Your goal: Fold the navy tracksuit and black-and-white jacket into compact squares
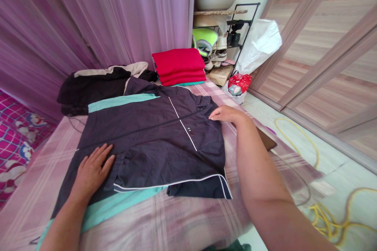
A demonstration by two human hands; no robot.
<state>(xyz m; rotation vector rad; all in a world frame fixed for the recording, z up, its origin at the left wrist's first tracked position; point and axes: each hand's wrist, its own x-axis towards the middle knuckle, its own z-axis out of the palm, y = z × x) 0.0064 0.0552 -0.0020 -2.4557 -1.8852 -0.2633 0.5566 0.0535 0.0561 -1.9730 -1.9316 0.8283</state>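
Observation:
A dark zip-up jacket (147, 125) with white piping and mint-green side panels lies spread out, front up, its zip closed. Its collar points right, and the near sleeve is folded over the front. My left hand (94, 169) rests flat on the lower front near the hem, fingers stretched out. At the collar, my right hand (225, 113) has thumb and fingers pinched together on the fabric edge.
Beneath is a pink plaid sheet (206, 219). Folded red clothes (179, 64) and a dark clothing pile (97, 86) lie along the purple curtain (132, 11). A shoe rack (244, 27) stands behind; yellow cord (326, 219) lies on the floor at right.

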